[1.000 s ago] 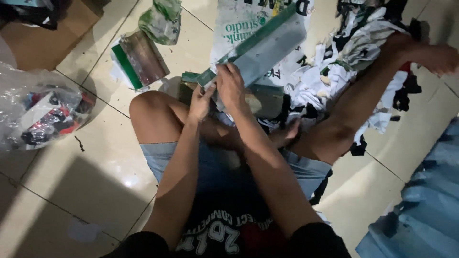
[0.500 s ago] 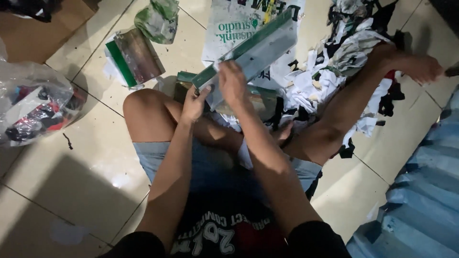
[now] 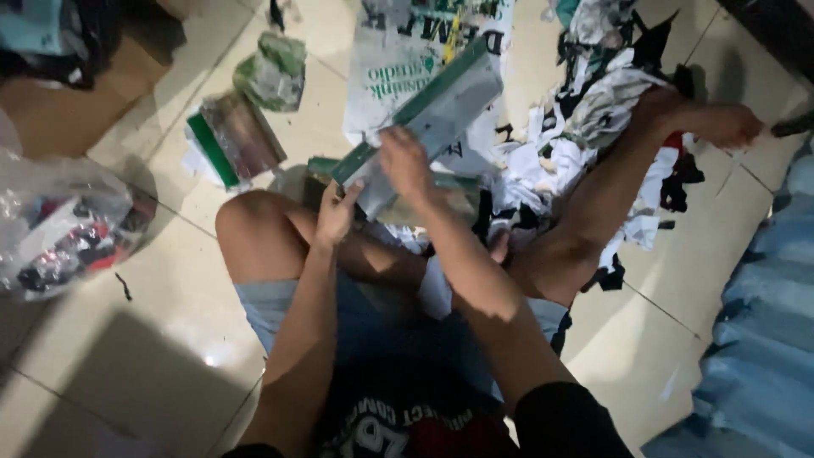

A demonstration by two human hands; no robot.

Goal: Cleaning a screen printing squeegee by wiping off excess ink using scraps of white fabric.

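Raised further: both hands (image 3: pixel 373 187) gripping packet (image 3: pixel 441 114)

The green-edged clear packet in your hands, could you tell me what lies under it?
Under the packet lie a printed plastic sheet and another green-edged packet on the tiles; anything directly beneath is hidden.

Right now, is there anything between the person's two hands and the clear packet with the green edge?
Nothing visible is between them. The left hand grips the lower end of the clear packet with the green edge, and the right hand presses on its middle. Both touch it directly, above the lap.
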